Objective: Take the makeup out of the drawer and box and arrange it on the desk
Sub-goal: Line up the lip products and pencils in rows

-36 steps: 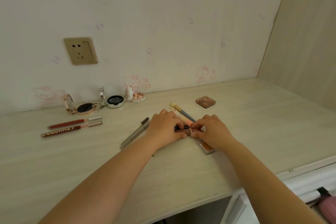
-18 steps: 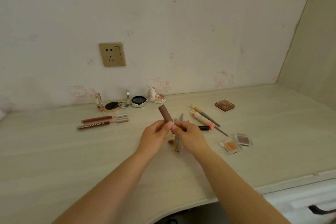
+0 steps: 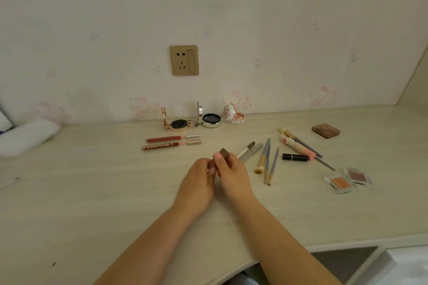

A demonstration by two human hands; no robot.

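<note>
Here a pale wood-grain table (image 3: 92,192) meets a cream wall with faint pink cartoon prints and a brass-coloured square socket plate (image 3: 184,60). Both hands meet above the table's middle: the left hand (image 3: 196,186) and the right hand (image 3: 231,176) each pinch a matte brown square-ended lipstick tube (image 3: 223,154), its tip poking up between the fingers. Along the wall stand three round open compacts (image 3: 210,120), glossy and mirror-lidded. Before them lie two slim red lip-gloss tubes (image 3: 171,142) with metallic caps, side by side. To the right lie thin grey-handled brushes (image 3: 267,159), a black cylindrical lipstick (image 3: 294,157), two clear-cased square eyeshadow pans (image 3: 348,180) and a translucent brown flat square palette (image 3: 326,131).
</note>
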